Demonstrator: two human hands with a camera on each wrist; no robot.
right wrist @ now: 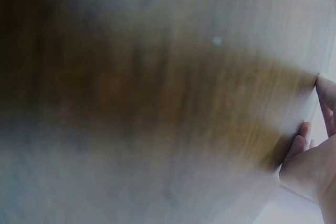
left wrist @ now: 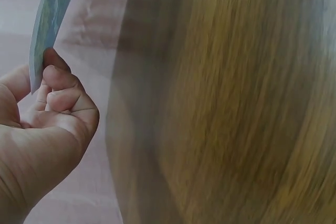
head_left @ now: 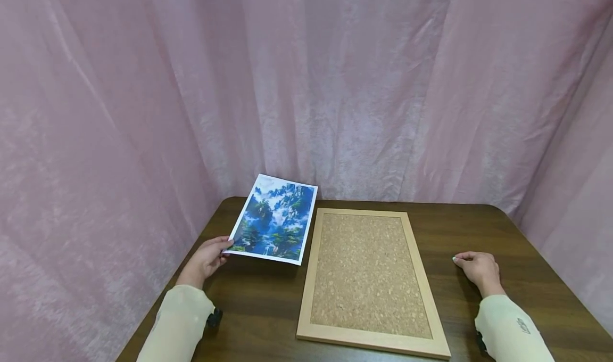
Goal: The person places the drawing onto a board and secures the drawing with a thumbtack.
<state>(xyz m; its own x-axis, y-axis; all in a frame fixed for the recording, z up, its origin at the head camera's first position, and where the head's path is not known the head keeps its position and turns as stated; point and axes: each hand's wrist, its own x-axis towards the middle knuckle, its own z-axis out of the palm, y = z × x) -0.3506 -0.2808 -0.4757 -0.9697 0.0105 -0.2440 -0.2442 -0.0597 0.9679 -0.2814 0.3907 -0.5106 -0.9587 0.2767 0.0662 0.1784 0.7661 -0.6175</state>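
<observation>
Blue and green fill the white-bordered mountain landscape print (head_left: 274,221), raised at a tilt above the wooden bench (head_left: 258,309), left of the wood-framed cork board (head_left: 369,277). The left hand (head_left: 208,258) pinches its near left corner between thumb and fingers. Right of the board, the right hand (head_left: 480,269) is low at the bench, thumb and forefinger close together; whether they pinch anything, I cannot tell.

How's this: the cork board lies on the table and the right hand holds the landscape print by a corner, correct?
Wrong hand: the head view shows the left hand holding the landscape print by a corner; the cork board does lie on the table.
</observation>
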